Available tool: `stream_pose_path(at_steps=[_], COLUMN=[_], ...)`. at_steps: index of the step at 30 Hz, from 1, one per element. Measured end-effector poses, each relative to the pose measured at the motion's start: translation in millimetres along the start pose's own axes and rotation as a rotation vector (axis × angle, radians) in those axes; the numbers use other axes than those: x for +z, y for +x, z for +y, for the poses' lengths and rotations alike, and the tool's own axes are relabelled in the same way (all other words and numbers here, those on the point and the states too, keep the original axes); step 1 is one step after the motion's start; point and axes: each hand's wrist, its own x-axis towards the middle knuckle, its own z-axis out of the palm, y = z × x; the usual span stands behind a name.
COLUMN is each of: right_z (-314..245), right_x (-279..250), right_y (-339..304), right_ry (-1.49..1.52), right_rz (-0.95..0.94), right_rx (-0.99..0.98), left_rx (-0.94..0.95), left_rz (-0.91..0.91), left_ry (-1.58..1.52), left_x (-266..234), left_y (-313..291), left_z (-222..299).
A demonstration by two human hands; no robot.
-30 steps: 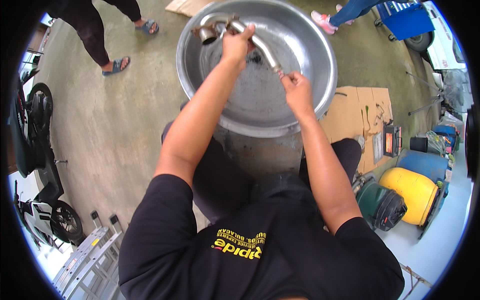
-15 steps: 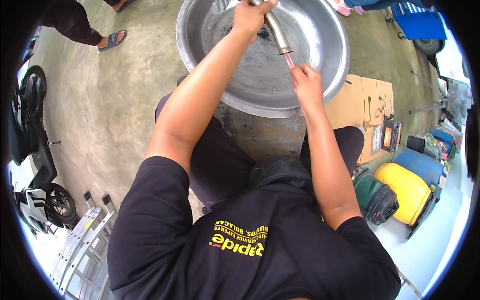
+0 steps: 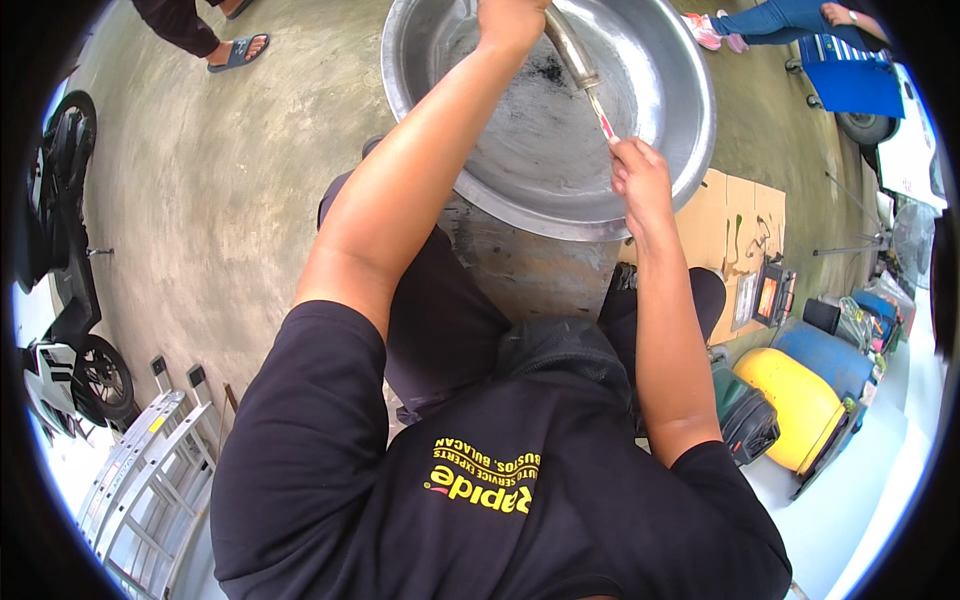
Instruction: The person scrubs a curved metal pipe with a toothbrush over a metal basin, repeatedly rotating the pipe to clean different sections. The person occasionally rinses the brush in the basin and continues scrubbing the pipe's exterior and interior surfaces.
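A curved metal pipe slants over the big round metal basin, its flanged end pointing down toward me. Up at the top edge, my left hand is closed around the pipe's upper part; some of that hand is cut off. My right hand pinches a slim red-and-white stick that looks like a toothbrush. Its pale far end meets the pipe's open mouth, and its tip is hidden there. Dark residue marks the basin floor beneath the pipe.
Flattened cardboard with a car battery lies right of the basin. Beyond are a yellow drum and a blue drum. A ladder and motorcycle stand left. Other people's feet show at the top.
The right hand has drawn back from the pipe's mouth, so more of the red-and-white stick shows. The whole scene has shifted slightly; the left hand still grips the pipe.
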Motion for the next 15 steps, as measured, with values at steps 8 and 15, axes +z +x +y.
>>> stream_pose_path(at_steps=[8, 15], right_z=[-29, -32], right_x=[34, 27], right_y=[6, -4], right_ry=[0.003, -0.153], right_rz=[-0.064, -0.069], right_rx=[-0.076, -0.064], left_rx=[-0.039, 0.002], left_rz=[0.006, 0.047], left_ry=[0.078, 0.002], left_x=[6, 2], left_y=[-5, 0], left_z=[-5, -6])
